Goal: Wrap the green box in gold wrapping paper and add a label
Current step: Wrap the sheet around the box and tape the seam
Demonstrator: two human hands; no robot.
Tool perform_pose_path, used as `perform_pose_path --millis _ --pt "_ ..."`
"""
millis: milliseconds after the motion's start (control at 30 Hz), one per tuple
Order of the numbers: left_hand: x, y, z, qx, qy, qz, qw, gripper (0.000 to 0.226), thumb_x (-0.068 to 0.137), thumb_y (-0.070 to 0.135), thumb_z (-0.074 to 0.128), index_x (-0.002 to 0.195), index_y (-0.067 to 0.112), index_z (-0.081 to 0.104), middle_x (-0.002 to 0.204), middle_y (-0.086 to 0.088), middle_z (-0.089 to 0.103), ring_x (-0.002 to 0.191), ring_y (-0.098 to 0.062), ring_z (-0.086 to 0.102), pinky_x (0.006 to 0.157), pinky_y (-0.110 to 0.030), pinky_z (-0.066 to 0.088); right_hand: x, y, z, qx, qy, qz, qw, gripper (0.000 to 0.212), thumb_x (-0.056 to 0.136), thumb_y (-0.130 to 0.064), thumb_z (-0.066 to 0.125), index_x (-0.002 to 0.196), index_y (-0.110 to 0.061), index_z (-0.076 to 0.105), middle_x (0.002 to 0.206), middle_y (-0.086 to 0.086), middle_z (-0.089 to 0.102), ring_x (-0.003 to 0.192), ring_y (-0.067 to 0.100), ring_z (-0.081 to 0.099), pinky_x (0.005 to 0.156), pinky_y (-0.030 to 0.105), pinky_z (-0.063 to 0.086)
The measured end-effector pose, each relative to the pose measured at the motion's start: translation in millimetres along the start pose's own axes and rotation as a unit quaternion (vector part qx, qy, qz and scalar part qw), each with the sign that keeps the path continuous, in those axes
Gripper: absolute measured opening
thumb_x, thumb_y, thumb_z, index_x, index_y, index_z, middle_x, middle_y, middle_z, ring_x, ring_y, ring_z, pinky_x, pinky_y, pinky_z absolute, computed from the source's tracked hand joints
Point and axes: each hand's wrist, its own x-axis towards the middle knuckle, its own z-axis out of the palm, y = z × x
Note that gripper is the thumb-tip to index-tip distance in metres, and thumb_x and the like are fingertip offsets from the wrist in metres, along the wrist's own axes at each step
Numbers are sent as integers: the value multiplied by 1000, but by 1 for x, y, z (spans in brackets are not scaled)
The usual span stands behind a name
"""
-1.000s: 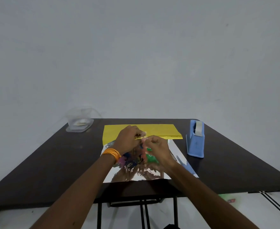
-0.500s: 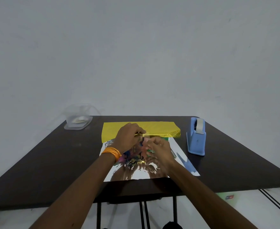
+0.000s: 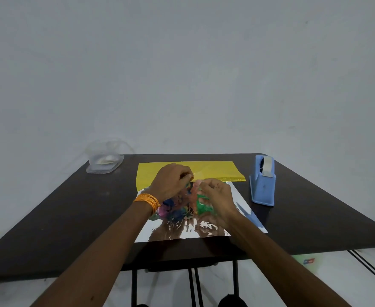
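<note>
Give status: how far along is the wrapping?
Done: gold wrapping paper lies silver side up on the table, far flap folded over. In hand: left hand and right hand pinch that flap's edge over the green box, mostly hidden. Left: near half lies flat; taping from the tape dispenser, ends, labelling.

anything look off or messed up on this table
Only the gold wrapping paper: its silver underside is crinkled near the left hand and right hand, not smooth. The blue plastic tape dispenser and clear plastic tub stand upright.

Bare room: plain wall (image 3: 182, 74), dark table (image 3: 71, 207), pale floor (image 3: 315, 284).
</note>
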Motion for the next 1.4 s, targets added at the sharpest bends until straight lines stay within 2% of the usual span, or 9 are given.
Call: perform_pose_path --millis 167,333,433,567,700,933,1100,1300,1400 --pt "3 -1 2 23 6 -4 1000 8 89 14 71 94 17 76 96 0 74 94 -20 60 81 -34 50 7 -1 0 -5 4 -11 1000 18 94 -13 68 76 -9 65 77 3 67 71 10 64 62 20 53" --pt "2 -2 8 32 34 3 999 8 84 11 75 87 19 73 102 2 66 96 -19 55 81 -38 49 9 3 4 11 16 4 1000 25 91 -16 73 67 -13 66 82 8 68 64 13 62 62 27 51" --pt "1 -4 8 8 32 9 999 7 85 12 73 90 17 72 95 1 62 88 -17 55 77 -38 50 10 5 6 18 6 19 1000 28 91 -18 73 64 -15 66 80 11 65 67 20 58 60 30 49" --pt "1 -6 6 -14 30 15 999 13 84 13 74 96 19 71 91 2 65 85 -16 58 77 -35 51 11 4 9 5 -7 48 999 21 92 -20 71 74 -12 65 72 7 65 58 11 64 57 30 52" --pt "0 -7 7 -24 37 7 999 21 83 12 77 102 16 72 94 1 68 86 -15 60 78 -32 52 10 4 11 -1 -6 82 997 16 92 -23 72 82 -10 69 64 5 64 52 15 55 49 31 52" --pt "2 -8 7 -29 36 -3 999 15 81 12 77 95 18 73 93 3 69 86 -12 60 76 -26 48 22 6 16 -36 13 126 991 16 92 -22 72 84 -8 69 68 10 63 51 20 56 60 42 60" --pt "2 -7 7 -22 34 -7 999 13 83 14 77 94 18 74 95 4 70 86 -10 59 76 -20 43 32 11 18 -35 45 118 991 14 91 -16 73 86 -3 68 79 12 71 65 18 65 50 24 54" --pt "2 -7 7 -19 25 -12 999 15 82 13 76 96 19 75 97 3 71 90 -14 61 79 -28 51 40 16 21 -57 66 117 989 20 87 -18 77 78 -3 68 68 13 70 52 19 60 46 26 49" --pt "2 -6 6 -13 16 -12 1000 19 80 9 76 98 17 75 98 1 71 91 -16 62 81 -33 52 43 17 22 -49 78 123 988 21 85 -17 79 85 2 69 70 13 70 48 18 61 40 21 43"
